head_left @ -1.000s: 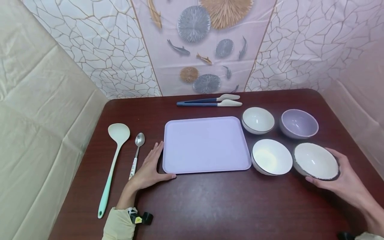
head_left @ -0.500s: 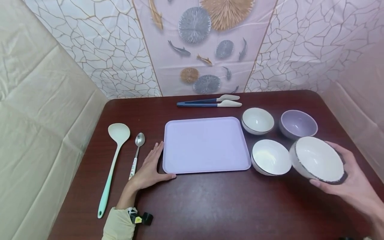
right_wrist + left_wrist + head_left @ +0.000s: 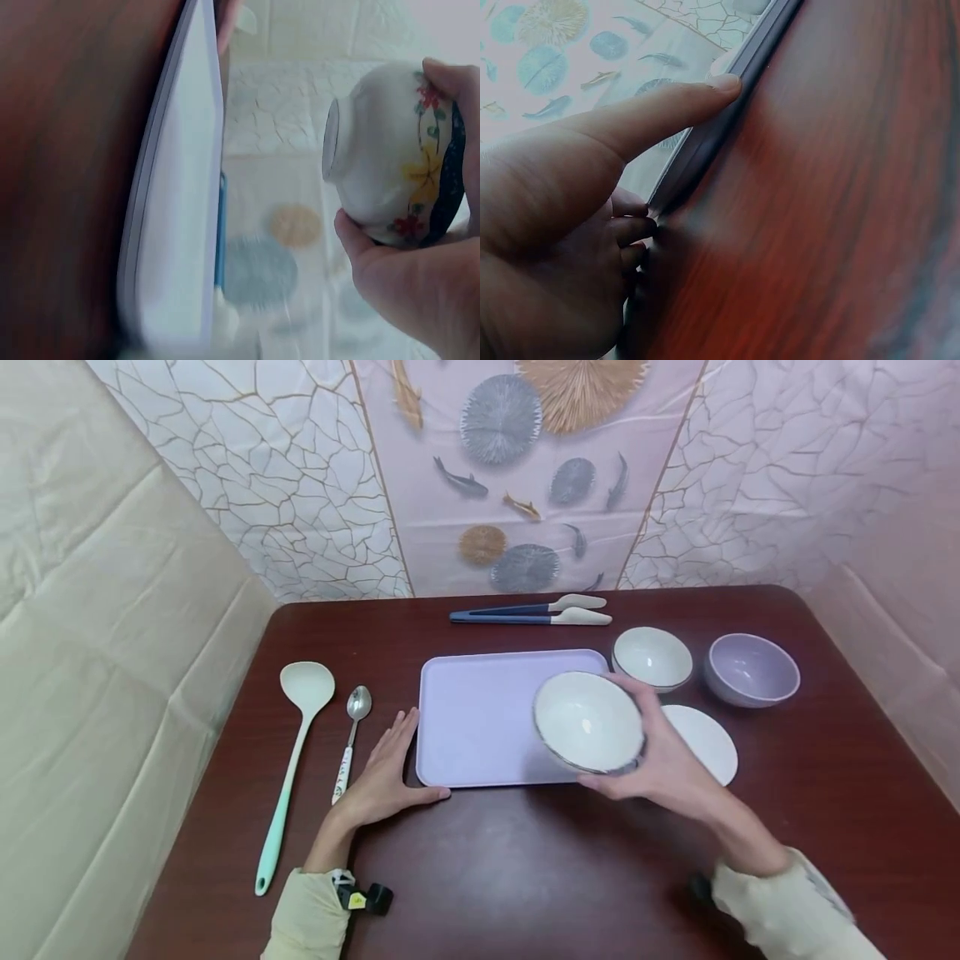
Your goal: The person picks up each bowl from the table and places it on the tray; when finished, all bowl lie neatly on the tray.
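My right hand [image 3: 667,768] grips a white bowl [image 3: 585,718] by its side, thumb at the near side and fingers at the far side. The bowl hangs tilted over the right part of a lilac rectangular tray [image 3: 472,718]. In the right wrist view, red and yellow flowers and a dark blue band decorate the bowl's outside [image 3: 390,150], and its foot faces the tray, with a gap between. My left hand [image 3: 382,785] is spread at the tray's near left corner, fingers along the left edge. The left wrist view has its thumb [image 3: 682,105] against the tray's side.
Right of the tray stand a white bowl [image 3: 652,657], a purple bowl [image 3: 752,670] and another white bowl [image 3: 705,739] partly hidden by my right hand. Blue-and-white tongs [image 3: 532,612] lie behind the tray. A spoon [image 3: 352,735] and a mint-handled ladle [image 3: 296,760] lie left.
My right hand has lifted the bowl from the right end of the bowl group and carried it left, over the tray. The left hand keeps its place at the tray's corner.
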The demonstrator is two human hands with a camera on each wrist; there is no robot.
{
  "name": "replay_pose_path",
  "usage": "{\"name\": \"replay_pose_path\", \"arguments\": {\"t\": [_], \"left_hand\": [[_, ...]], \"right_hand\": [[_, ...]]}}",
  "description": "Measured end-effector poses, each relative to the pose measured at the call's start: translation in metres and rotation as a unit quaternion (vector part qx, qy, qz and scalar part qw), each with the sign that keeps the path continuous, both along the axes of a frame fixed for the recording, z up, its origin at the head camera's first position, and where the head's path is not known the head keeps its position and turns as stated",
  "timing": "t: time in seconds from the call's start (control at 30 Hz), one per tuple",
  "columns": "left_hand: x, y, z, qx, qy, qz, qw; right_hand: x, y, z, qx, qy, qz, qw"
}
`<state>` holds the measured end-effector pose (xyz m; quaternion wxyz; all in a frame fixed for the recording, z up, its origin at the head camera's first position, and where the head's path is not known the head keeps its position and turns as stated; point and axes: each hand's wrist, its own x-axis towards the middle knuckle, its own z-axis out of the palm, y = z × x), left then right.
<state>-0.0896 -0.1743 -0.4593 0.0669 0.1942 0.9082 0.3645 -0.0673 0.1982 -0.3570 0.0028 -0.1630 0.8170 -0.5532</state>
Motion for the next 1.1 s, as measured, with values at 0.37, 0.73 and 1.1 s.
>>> {"name": "replay_pose_path", "arguments": {"t": [0.37, 0.73, 1.1], "left_hand": [[-0.003, 0.002, -0.003, -0.015, 0.003, 0.006, 0.9999], [-0.003, 0.000, -0.003, -0.015, 0.004, 0.012, 0.9998], [-0.004, -0.002, -0.003, -0.016, 0.014, 0.008, 0.9997]], "right_hand": [[-0.066, -0.101, -0.008, -0.052, -0.071, -0.027, 0.9957], [-0.118, -0.134, -0.059, 0.017, -0.034, -0.052, 0.9979], [-0.128, -0.148, -0.071, 0.047, -0.022, -0.056, 0.9971]]}}
